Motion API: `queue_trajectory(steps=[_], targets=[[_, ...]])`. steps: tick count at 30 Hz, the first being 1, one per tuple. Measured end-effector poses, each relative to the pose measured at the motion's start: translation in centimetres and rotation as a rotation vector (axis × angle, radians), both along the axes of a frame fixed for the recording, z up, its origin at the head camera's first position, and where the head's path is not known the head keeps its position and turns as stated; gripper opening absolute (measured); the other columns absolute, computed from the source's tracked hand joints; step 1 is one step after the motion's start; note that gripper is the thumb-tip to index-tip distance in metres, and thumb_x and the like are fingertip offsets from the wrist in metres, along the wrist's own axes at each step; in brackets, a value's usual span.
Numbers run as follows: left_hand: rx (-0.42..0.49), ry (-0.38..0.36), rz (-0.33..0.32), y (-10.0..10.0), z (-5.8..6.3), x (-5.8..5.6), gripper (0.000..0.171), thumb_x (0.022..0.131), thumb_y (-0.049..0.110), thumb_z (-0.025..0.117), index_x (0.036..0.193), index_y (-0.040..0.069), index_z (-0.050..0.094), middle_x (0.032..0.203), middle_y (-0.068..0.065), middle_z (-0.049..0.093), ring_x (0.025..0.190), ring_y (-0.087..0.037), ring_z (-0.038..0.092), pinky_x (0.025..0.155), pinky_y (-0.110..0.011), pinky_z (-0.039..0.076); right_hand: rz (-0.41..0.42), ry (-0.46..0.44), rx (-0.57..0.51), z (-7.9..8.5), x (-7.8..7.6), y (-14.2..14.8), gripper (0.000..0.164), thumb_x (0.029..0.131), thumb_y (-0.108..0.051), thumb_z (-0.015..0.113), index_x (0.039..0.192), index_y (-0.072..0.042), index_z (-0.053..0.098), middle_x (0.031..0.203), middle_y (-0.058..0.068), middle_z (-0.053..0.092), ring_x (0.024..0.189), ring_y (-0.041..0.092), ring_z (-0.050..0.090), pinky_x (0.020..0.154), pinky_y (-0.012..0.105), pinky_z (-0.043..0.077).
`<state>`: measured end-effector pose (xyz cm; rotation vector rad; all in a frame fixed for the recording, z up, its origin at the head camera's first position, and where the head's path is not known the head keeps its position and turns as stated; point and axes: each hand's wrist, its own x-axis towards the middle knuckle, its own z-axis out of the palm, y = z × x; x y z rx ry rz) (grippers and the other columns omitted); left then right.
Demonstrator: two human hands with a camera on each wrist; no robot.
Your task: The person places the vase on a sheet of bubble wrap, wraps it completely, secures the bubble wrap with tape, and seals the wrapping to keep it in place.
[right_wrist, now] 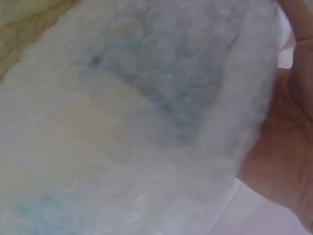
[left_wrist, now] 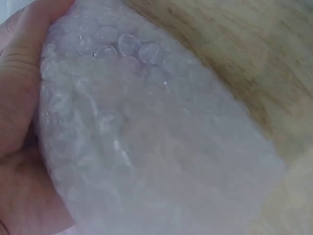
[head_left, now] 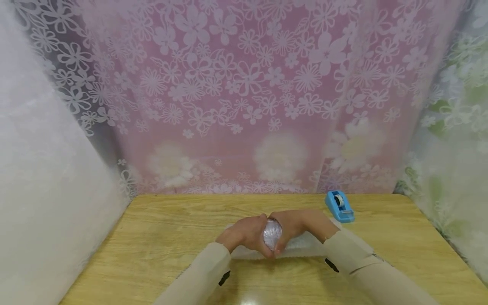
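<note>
Near the middle of the table, my left hand (head_left: 248, 232) and right hand (head_left: 291, 226) grip a bubble-wrapped bundle from either side. A shiny, round silvery part (head_left: 272, 234) shows between the hands; what lies inside cannot be told. Loose bubble wrap (head_left: 305, 246) spreads under both hands and out to the right. In the left wrist view, bubble wrap (left_wrist: 142, 137) fills most of the frame, with the left thumb and palm (left_wrist: 19, 98) against its edge. The right wrist view has wrap (right_wrist: 146, 122) too, bordered by the right palm (right_wrist: 283, 132).
A blue tape dispenser (head_left: 339, 207) with a roll in it stands at the back right of the wooden table (head_left: 167, 237). Flowered pink curtain (head_left: 244, 106) hangs behind the far edge, and pale sheets (head_left: 57, 169) hang at the sides.
</note>
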<state>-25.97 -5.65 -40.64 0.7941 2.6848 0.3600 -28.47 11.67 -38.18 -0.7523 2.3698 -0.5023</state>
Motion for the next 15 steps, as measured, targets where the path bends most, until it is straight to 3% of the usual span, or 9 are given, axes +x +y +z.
queue_trajectory(steps=[4,7,15], targets=[[-0.012,-0.005,-0.011,0.1,0.1,-0.1,0.077,0.062,0.048,0.085,0.117,0.010,0.047,0.084,0.007,0.051,0.069,-0.008,0.052,0.059,-0.025,0.046,0.015,0.066,-0.031,0.3,1.2,0.1,0.077,0.071,-0.030,0.086,0.132,-0.007,0.046,0.112,-0.002,0.054,0.098,0.017,0.053,0.084,0.039,0.046],[-0.016,-0.010,-0.006,0.1,0.3,-0.1,0.077,0.061,0.048,0.085,0.117,0.010,0.048,0.084,0.007,0.052,0.069,-0.008,0.052,0.060,-0.026,0.047,0.016,0.133,-0.017,0.4,1.9,0.1,0.077,0.073,-0.030,0.084,0.135,-0.005,0.045,0.116,0.000,0.055,0.101,0.018,0.054,0.086,0.039,0.045],[-0.036,-0.015,-0.026,0.4,0.4,-0.4,0.089,0.062,0.049,0.085,0.129,0.007,0.045,0.092,0.006,0.055,0.078,-0.008,0.055,0.068,-0.027,0.049,0.041,0.411,0.075,-0.5,3.9,0.4,0.102,0.070,-0.038,0.084,0.144,0.005,0.029,0.141,0.018,0.042,0.127,0.035,0.042,0.104,0.047,0.033]])
